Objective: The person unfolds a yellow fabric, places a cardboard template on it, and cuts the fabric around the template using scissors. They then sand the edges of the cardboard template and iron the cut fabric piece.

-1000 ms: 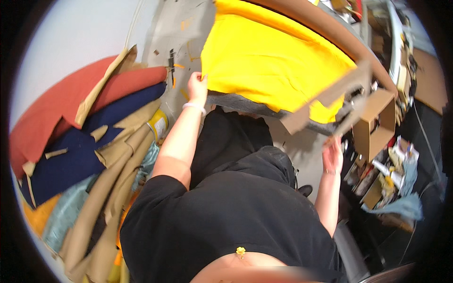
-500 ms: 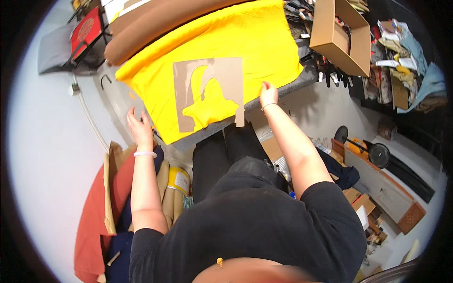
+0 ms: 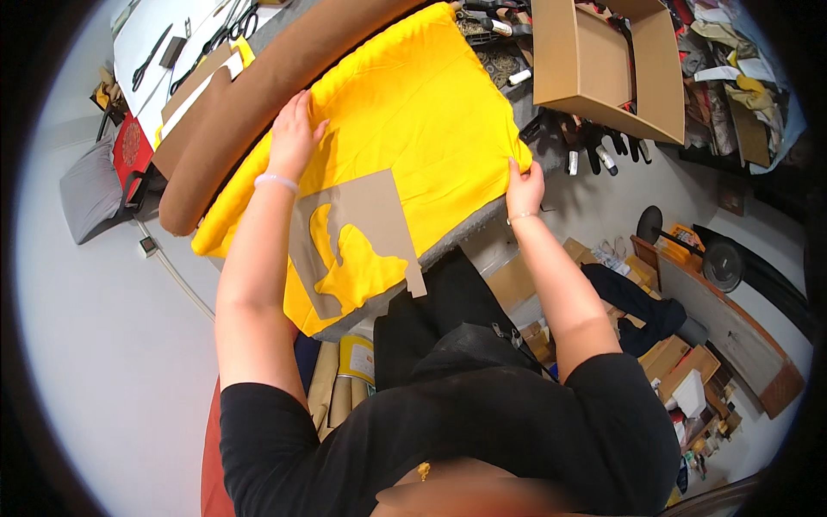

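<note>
Yellow fabric (image 3: 431,103) lies over the table, its far edge bunched into a roll. My left hand (image 3: 293,138) rests on the far part of this fabric, fingers stretched out and thumb apart. At the fabric's right edge, my right hand (image 3: 525,189) pinches the cloth near its corner. Between my arms a flat brown cardboard template (image 3: 379,198) lies on the fabric. Yellow shows through its curved cut-out, and a narrow strip of it juts past the table's near edge.
Beyond the yellow fabric lies a thick brown roll (image 3: 258,95). Scissors (image 3: 244,23) and other tools are on a white surface at the far left. An open cardboard box (image 3: 594,82) stands at the far right, above hanging black-handled tools (image 3: 607,155). Grey edging (image 3: 469,226) borders the table's near side.
My left hand has moved from beside the table onto the far part of the fabric. My right hand has taken hold of the fabric's right edge. The view has turned.
</note>
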A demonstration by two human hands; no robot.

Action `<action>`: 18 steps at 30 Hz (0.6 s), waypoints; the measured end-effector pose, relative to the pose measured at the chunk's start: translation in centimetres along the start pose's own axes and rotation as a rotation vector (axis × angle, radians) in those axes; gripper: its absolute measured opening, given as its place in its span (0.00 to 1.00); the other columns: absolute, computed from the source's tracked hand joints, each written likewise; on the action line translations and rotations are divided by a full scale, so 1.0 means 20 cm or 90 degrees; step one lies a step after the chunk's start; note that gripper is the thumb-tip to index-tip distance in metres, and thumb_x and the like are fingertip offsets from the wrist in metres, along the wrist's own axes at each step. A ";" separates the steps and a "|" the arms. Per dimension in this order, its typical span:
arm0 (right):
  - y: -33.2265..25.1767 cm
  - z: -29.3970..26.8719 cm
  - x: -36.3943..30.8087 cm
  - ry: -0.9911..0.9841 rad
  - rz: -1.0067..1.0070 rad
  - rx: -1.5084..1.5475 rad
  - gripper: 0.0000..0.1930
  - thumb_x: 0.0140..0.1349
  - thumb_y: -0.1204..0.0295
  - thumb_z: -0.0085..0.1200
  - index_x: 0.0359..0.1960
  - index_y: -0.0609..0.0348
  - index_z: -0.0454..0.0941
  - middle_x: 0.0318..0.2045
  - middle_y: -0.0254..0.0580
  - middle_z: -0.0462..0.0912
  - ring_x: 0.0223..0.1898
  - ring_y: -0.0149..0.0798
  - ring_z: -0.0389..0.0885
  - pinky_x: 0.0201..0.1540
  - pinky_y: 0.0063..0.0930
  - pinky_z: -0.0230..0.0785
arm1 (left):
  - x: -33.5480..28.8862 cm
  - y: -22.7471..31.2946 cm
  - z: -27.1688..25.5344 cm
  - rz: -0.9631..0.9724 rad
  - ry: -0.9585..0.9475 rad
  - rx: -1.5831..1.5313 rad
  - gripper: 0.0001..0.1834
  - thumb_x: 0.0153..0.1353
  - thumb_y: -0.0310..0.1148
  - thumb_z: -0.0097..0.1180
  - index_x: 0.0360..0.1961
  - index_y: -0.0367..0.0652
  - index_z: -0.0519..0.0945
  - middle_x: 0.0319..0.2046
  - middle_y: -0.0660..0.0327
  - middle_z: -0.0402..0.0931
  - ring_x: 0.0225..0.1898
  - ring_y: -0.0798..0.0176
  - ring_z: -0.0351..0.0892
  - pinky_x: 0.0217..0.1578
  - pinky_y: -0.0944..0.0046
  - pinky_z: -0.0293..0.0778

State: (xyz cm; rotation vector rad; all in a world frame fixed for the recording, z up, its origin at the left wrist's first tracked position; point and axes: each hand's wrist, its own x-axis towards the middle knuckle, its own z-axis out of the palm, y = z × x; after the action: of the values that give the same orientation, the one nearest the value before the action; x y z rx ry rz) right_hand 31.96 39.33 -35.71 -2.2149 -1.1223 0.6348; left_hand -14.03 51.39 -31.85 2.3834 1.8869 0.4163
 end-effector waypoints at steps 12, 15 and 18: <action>-0.27 -0.29 -0.09 -0.144 0.203 0.439 0.11 0.79 0.70 0.52 0.51 0.63 0.65 0.35 0.43 0.83 0.15 0.29 0.73 0.18 0.24 0.69 | 0.22 0.17 0.14 -0.077 -0.023 0.060 0.35 0.60 0.34 0.70 0.68 0.42 0.71 0.60 0.54 0.75 0.60 0.48 0.75 0.62 0.48 0.70; -0.30 -0.35 -0.08 -0.134 0.195 0.452 0.11 0.79 0.70 0.52 0.51 0.62 0.65 0.35 0.43 0.83 0.15 0.29 0.74 0.19 0.24 0.70 | 0.22 0.18 0.11 -0.078 -0.004 0.044 0.36 0.59 0.32 0.69 0.68 0.43 0.71 0.60 0.53 0.74 0.61 0.47 0.74 0.64 0.48 0.68; -0.33 -0.39 -0.06 -0.107 0.193 0.464 0.11 0.79 0.70 0.52 0.52 0.62 0.65 0.35 0.43 0.83 0.17 0.30 0.76 0.20 0.24 0.71 | 0.26 0.19 0.09 -0.076 0.014 0.047 0.36 0.59 0.32 0.69 0.69 0.43 0.70 0.61 0.53 0.74 0.62 0.47 0.74 0.64 0.48 0.68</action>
State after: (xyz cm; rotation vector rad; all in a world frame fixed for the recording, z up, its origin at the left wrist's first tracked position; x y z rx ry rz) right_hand 32.57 39.50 -25.53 -1.7106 -0.4932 1.1607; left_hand -8.99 55.70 -31.80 2.3025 2.0766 0.3728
